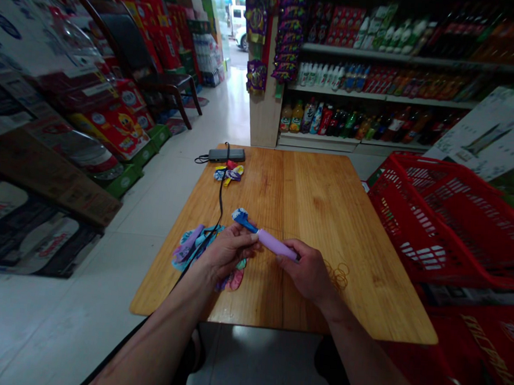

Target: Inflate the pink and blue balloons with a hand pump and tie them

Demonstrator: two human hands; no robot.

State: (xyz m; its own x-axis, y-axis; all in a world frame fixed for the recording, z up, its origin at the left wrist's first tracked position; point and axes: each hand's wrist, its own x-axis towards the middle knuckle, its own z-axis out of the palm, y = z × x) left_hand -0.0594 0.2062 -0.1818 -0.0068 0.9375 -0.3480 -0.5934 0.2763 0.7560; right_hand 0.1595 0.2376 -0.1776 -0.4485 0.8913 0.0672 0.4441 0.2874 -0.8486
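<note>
One wooden table [317,202], centre. Left hand [231,250] and right hand [308,270] above near half. Balloons [188,245] heaped near left, partly hidden by left hand. Lilac tube [275,245] between hands, right fingers wrapped round right end. Blue balloon [240,217] at left end, left fingers pinching junction. Thin yellowish loops [341,273] beside right hand.

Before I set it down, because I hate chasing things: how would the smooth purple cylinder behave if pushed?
The purple cylinder would probably roll, given its round sides. It seems fairly stiff, running straight between the left hand and right hand.
</note>
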